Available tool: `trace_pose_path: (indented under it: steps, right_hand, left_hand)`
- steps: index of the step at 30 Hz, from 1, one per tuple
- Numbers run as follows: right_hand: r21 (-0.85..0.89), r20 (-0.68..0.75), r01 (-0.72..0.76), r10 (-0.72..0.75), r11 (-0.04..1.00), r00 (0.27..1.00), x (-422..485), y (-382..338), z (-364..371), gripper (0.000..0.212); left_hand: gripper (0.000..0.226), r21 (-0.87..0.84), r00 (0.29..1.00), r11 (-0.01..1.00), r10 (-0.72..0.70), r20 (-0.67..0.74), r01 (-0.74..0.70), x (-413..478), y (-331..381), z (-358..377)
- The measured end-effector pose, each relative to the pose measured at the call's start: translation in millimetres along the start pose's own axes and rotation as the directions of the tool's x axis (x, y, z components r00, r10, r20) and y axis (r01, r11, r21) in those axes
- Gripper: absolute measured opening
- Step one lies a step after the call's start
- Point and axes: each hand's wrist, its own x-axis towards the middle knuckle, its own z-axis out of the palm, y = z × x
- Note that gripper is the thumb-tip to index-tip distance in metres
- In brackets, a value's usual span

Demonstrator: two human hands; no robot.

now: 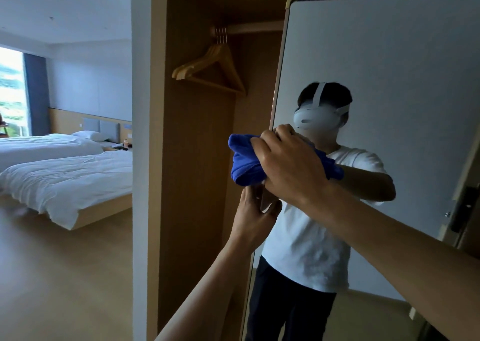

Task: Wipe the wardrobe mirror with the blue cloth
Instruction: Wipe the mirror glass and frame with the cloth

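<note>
A bunched blue cloth (244, 158) is gripped in the right hand (288, 164) and pressed at the left edge of the tall, light-framed wardrobe mirror (389, 54), near frame centre. At six o'clock from the cloth, the mirror's edge is clasped by the left hand (255, 213). Wooden hangers (210, 65) are hung at eleven o'clock.

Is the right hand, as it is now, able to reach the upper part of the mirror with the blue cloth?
Probably yes. The right hand already presses the blue cloth at the mirror's left edge, and the glass above it is bare. The left hand grips the door edge below, out of the way.
</note>
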Motion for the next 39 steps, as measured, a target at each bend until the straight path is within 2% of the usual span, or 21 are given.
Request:
trace_pose_path:
  steps: [4, 8, 11, 18, 22, 23, 26, 27, 29, 32, 39]
  right_hand:
    - [-0.01, -0.035, -0.058, 0.058, 0.998, 0.998, 18, 8, -12, 0.047]
    - [-0.017, -0.097, -0.127, 0.124, 0.992, 0.988, 36, 15, -25, 0.047]
    - [-0.035, -0.099, -0.121, 0.118, 0.992, 0.988, 33, 12, -22, 0.05]
    - [-0.022, 0.041, -0.093, 0.093, 0.995, 0.995, -2, -16, 6, 0.041]
    - [0.012, 0.117, -0.109, 0.107, 0.994, 0.987, -29, -39, 21, 0.038]
    - [0.023, 0.127, -0.108, 0.104, 0.994, 0.986, -36, -46, 24, 0.035]
    - [0.057, 0.173, -0.108, 0.097, 0.993, 0.98, -53, -61, 30, 0.031]
    - [0.063, 0.193, -0.107, 0.093, 0.992, 0.977, -55, -64, 31, 0.032]
    - [0.066, 0.212, -0.115, 0.098, 0.991, 0.972, -54, -65, 29, 0.033]
    - [0.033, 0.186, -0.122, 0.114, 0.992, 0.976, -44, -59, 20, 0.034]
    - [-0.136, 0.026, -0.133, 0.138, 0.982, 0.99, 7, -23, -11, 0.042]
  left_hand:
    - [0.032, -0.02, 0.998, 1.0, 0.02, 0.052, -0.019, -11, -8, -4]
    - [0.031, -0.117, 0.992, 0.991, 0.073, 0.102, -0.06, -19, -28, -6]
    - [0.034, -0.124, 0.989, 0.99, 0.084, 0.125, -0.069, -24, -40, -7]
    - [0.036, -0.16, 0.979, 0.986, 0.075, 0.191, -0.044, -25, -54, -12]
    - [0.044, -0.205, 0.974, 0.978, 0.021, 0.224, 0.026, -26, -68, -10]
    - [0.041, -0.226, 0.975, 0.974, 0.02, 0.223, 0.031, -26, -72, -9]
    - [0.009, -0.235, 0.976, 0.972, 0.033, 0.214, 0.019, -29, -78, -7]
    - [0.005, -0.24, 0.974, 0.97, 0.028, 0.223, 0.027, -30, -79, -8]
    - [0.015, -0.264, 0.969, 0.964, 0.026, 0.248, 0.042, -32, -80, -11]
    - [0.046, -0.232, 0.955, 0.971, 0.005, 0.297, 0.066, -35, -81, -16]
    - [0.041, -0.228, 0.929, 0.97, 0.005, 0.371, 0.086, -45, -81, -25]
